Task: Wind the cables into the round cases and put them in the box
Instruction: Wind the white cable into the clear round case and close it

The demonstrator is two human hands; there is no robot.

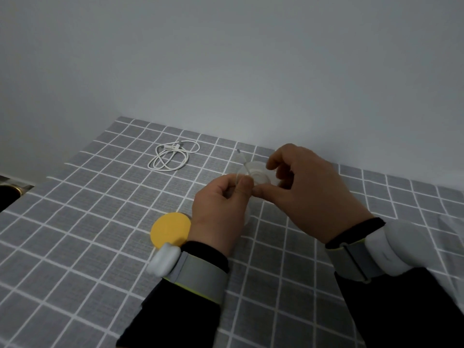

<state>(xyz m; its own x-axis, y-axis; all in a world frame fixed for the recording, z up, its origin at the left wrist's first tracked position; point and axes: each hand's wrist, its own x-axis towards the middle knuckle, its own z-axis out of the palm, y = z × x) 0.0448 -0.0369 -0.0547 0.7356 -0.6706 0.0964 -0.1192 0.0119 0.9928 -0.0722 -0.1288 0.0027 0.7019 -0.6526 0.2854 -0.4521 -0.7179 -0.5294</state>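
A person's two hands are raised just above a desk (100, 259) covered in a grey cloth with a white grid. Between them is a clear round case (259, 172), held near the middle of the view. The right hand (311, 194) grips the case, its fingers curled over the far rim and its thumb on the near side. The left hand (221, 207) pinches with thumb and forefinger at the case's near edge, seemingly holding a thin cable (240, 158) whose free end sticks up and away from the case. This looks like the winding step for one cable, with only a short tail left outside. The next move probably calls for turning the case or feeding that tail in while keeping the cable taut, then closing the case. A yellow round disc (170, 229), likely another case or a lid, lies flat on the desk just beside the left wrist. A loosely coiled white charging cable (173, 158) rests further back on the left, well apart from the hands and not yet wound. No box is in view. A dark object (8, 193) sits at the far left edge, too cut off to identify. Each wrist wears a grey band with a white device. Nothing lies between the hands and the coiled cable.
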